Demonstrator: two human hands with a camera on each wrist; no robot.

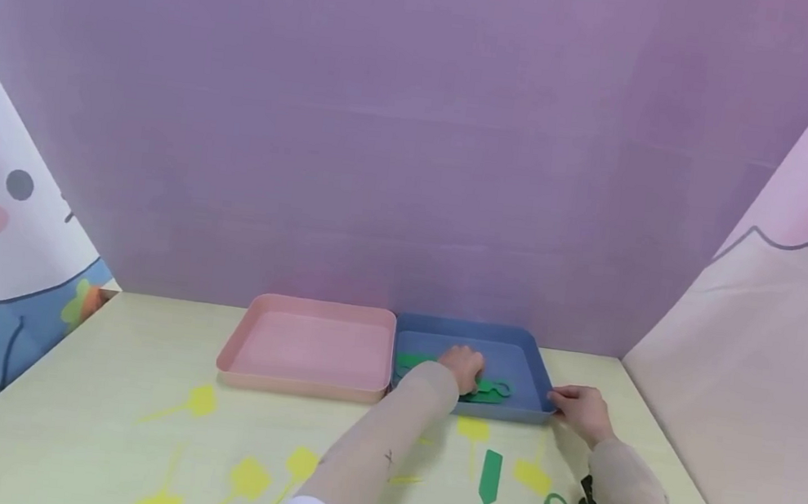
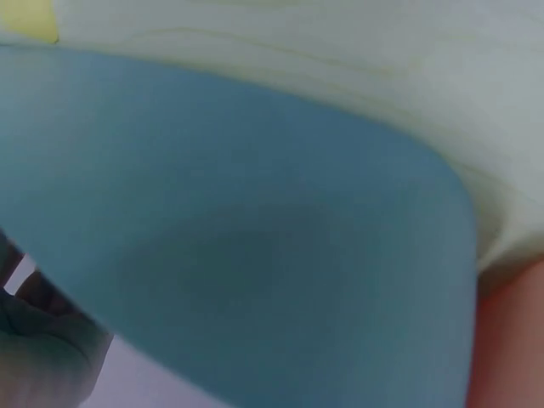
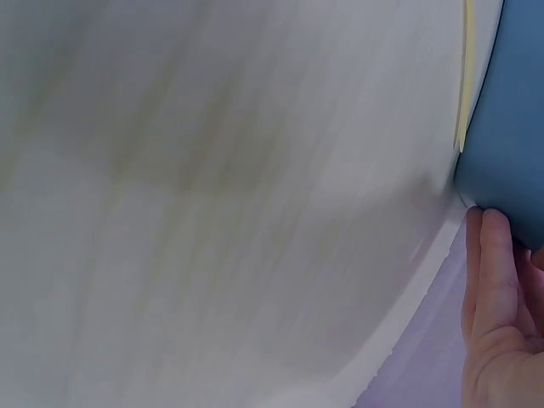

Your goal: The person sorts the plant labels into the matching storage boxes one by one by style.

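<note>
My left hand is down inside the blue tray, its fingers bent downward among flat green plastic tags with ring ends. Whether it grips one of them I cannot tell, since the fingertips are hidden. In the left wrist view the tray's wall covers most of the picture, with part of the hand beyond it. At the tray's near right corner, my right hand pinches the rim between thumb and fingers. The right wrist view shows those fingers against the tray's outer side.
A pink tray adjoins the blue one on the left. Several yellow tags with thin tails lie scattered in front. Two green ring tags, one a nearer green tag, lie before the blue tray. A purple backdrop stands behind.
</note>
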